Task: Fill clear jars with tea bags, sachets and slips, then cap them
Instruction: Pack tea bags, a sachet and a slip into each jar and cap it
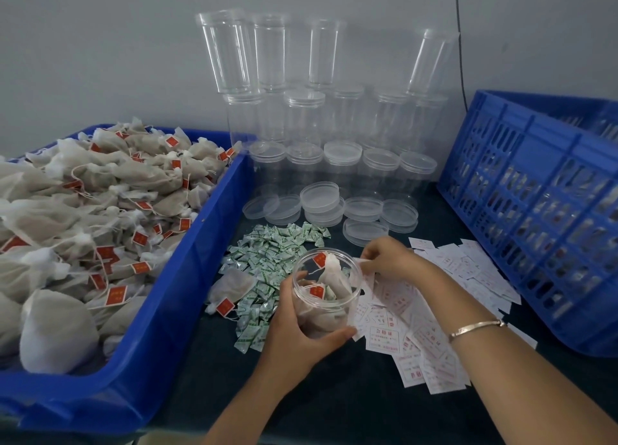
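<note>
At left, a blue plastic tray (200, 244) holds heaped tan mesh tea bags (83, 210). Over the dark table (334, 394), the left hand (297, 337) grips a clear round plastic jar (329, 297) containing tea bags. Just right, the right hand (391, 260) pinches a white paper slip (363, 267) at its rim.

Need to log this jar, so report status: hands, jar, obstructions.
Left hand grips the uncapped jar, tea bags inside. Right hand pinches a slip at its rim. Loose lids lie behind; nothing blocks.
</note>
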`<action>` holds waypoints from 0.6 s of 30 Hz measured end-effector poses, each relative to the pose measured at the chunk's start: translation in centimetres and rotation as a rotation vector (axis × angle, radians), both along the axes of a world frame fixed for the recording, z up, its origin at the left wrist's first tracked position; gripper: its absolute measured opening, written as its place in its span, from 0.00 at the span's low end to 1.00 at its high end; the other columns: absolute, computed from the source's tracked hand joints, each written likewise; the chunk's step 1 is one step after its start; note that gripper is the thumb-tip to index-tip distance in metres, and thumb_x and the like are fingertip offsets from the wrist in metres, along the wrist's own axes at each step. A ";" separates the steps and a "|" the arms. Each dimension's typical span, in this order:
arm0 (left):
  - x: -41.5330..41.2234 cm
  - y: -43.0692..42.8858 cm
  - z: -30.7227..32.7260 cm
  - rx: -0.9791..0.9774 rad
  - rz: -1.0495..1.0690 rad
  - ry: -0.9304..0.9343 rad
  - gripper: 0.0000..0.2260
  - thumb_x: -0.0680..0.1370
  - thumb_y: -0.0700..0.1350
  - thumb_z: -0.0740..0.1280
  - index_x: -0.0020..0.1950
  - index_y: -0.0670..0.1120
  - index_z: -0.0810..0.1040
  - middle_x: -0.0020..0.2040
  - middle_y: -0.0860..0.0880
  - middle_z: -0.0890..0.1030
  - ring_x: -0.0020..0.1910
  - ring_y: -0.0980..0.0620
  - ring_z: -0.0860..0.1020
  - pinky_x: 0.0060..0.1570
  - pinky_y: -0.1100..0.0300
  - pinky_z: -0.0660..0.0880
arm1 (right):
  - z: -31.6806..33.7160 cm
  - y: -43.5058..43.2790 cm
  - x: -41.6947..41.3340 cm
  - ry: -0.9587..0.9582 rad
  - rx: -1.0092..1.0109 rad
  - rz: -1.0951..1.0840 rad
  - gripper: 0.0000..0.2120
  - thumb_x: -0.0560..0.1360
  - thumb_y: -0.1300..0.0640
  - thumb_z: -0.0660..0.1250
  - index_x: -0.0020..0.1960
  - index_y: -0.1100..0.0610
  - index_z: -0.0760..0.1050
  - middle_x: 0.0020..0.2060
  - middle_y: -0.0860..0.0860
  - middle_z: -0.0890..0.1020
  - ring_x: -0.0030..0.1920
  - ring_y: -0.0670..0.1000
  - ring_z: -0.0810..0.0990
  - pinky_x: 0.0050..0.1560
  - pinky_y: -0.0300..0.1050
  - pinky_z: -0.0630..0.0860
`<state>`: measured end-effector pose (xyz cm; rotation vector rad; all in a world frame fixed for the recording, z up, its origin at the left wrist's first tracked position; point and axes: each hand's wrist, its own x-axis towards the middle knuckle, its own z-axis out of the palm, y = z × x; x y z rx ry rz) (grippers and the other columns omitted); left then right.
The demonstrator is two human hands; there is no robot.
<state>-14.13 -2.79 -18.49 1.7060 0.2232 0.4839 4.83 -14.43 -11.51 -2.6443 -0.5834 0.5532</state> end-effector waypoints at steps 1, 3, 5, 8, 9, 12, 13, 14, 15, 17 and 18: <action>0.0 0.0 0.0 -0.002 -0.001 0.003 0.42 0.57 0.60 0.82 0.64 0.71 0.62 0.61 0.67 0.74 0.60 0.69 0.73 0.52 0.76 0.71 | 0.0 -0.1 0.0 0.000 0.051 -0.023 0.07 0.77 0.49 0.72 0.43 0.51 0.79 0.41 0.49 0.83 0.50 0.53 0.80 0.65 0.56 0.72; 0.0 0.0 0.0 -0.012 -0.006 0.001 0.41 0.57 0.59 0.82 0.63 0.72 0.63 0.59 0.69 0.74 0.59 0.68 0.75 0.51 0.76 0.71 | 0.2 -0.3 0.1 -0.012 0.125 -0.068 0.09 0.79 0.49 0.70 0.45 0.54 0.82 0.42 0.51 0.84 0.47 0.52 0.80 0.67 0.59 0.70; 0.0 0.0 -0.1 -0.022 -0.011 -0.002 0.40 0.58 0.58 0.82 0.62 0.71 0.63 0.58 0.70 0.75 0.58 0.68 0.75 0.50 0.76 0.72 | 0.6 -0.7 0.3 -0.034 0.191 -0.113 0.10 0.79 0.52 0.69 0.49 0.58 0.83 0.46 0.53 0.85 0.48 0.53 0.82 0.63 0.58 0.73; 0.0 -0.1 -0.1 -0.032 -0.013 -0.002 0.40 0.58 0.57 0.82 0.62 0.71 0.63 0.58 0.70 0.74 0.59 0.68 0.75 0.50 0.76 0.71 | 1.2 -1.2 0.6 -0.035 0.285 -0.136 0.06 0.78 0.56 0.71 0.54 0.57 0.82 0.47 0.50 0.83 0.49 0.50 0.81 0.44 0.44 0.76; 0.0 -0.1 -0.1 -0.031 -0.012 -0.002 0.40 0.58 0.58 0.82 0.63 0.71 0.63 0.58 0.70 0.74 0.59 0.68 0.75 0.51 0.76 0.71 | 1.2 -1.3 0.6 -0.030 0.293 -0.129 0.06 0.78 0.58 0.72 0.54 0.56 0.82 0.46 0.48 0.82 0.48 0.49 0.81 0.40 0.40 0.74; 0.0 -0.1 -0.1 -0.031 -0.011 0.000 0.41 0.57 0.58 0.82 0.63 0.70 0.63 0.59 0.67 0.75 0.59 0.67 0.75 0.52 0.75 0.72 | 1.1 -1.5 0.6 -0.011 0.265 -0.115 0.05 0.75 0.61 0.73 0.46 0.52 0.81 0.44 0.47 0.82 0.46 0.46 0.80 0.38 0.38 0.72; 0.0 -0.1 -0.1 -0.032 -0.010 0.002 0.41 0.57 0.59 0.82 0.63 0.70 0.63 0.60 0.65 0.75 0.59 0.67 0.75 0.53 0.73 0.73 | 1.1 -1.5 0.6 -0.008 0.258 -0.116 0.07 0.75 0.62 0.74 0.44 0.51 0.80 0.45 0.48 0.82 0.47 0.47 0.81 0.39 0.38 0.73; 0.0 -0.1 -0.1 -0.031 -0.009 0.006 0.42 0.57 0.59 0.82 0.64 0.69 0.63 0.61 0.63 0.75 0.59 0.66 0.76 0.54 0.71 0.74 | 1.0 -1.6 0.7 -0.008 0.256 -0.119 0.07 0.75 0.62 0.74 0.43 0.52 0.79 0.45 0.49 0.83 0.49 0.48 0.81 0.40 0.39 0.74; -0.1 -0.1 -0.1 -0.027 -0.008 0.010 0.42 0.57 0.60 0.82 0.65 0.69 0.63 0.62 0.61 0.75 0.59 0.65 0.76 0.55 0.69 0.74 | 1.0 -1.6 0.6 -0.011 0.258 -0.126 0.06 0.75 0.62 0.73 0.43 0.52 0.79 0.46 0.49 0.83 0.49 0.49 0.81 0.40 0.40 0.75; -0.1 -0.1 -0.1 -0.016 -0.007 0.016 0.42 0.56 0.61 0.82 0.65 0.68 0.63 0.63 0.61 0.75 0.59 0.65 0.75 0.56 0.68 0.75 | 1.1 -1.8 0.6 -0.027 0.271 -0.144 0.03 0.76 0.59 0.72 0.44 0.52 0.80 0.47 0.48 0.83 0.50 0.50 0.82 0.41 0.41 0.76; -0.1 -0.1 -0.1 -0.011 -0.006 0.018 0.42 0.56 0.61 0.81 0.65 0.69 0.62 0.63 0.61 0.74 0.59 0.65 0.75 0.56 0.67 0.75 | 1.1 -1.9 0.6 -0.039 0.283 -0.153 0.03 0.76 0.58 0.72 0.44 0.52 0.80 0.46 0.48 0.83 0.50 0.50 0.82 0.42 0.43 0.77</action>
